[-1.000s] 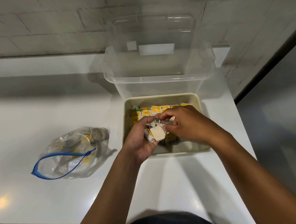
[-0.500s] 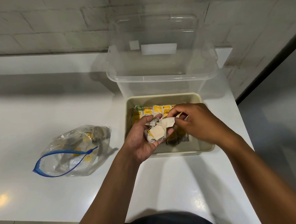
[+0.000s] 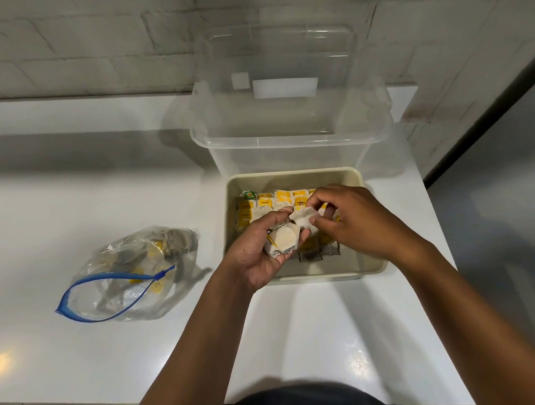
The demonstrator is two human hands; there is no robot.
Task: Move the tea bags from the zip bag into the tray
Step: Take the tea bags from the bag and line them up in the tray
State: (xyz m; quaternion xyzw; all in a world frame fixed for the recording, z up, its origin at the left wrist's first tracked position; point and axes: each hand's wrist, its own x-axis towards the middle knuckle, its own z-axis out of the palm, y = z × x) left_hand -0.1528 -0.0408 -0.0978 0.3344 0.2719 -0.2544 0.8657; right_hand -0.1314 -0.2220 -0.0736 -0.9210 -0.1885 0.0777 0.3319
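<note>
A beige tray (image 3: 375, 264) sits on the white counter with rows of yellow-tagged tea bags (image 3: 283, 198) along its far side. Over the tray's near left corner my left hand (image 3: 257, 259) cups a small bunch of tea bags (image 3: 285, 240). My right hand (image 3: 352, 222) pinches one white tea bag (image 3: 305, 220) at the top of that bunch, over the tray. To the left lies the clear zip bag (image 3: 129, 273) with a blue zip, open, with several tea bags inside.
A clear plastic bin (image 3: 290, 138) stands right behind the tray, against the white brick wall. The counter's near edge runs below my forearms, and its right edge lies just past the tray. A dark strip runs down the wall at right.
My right hand has slid right and pulled one tea bag up off the bunch in my left hand. The zip bag and tray stay where they were.
</note>
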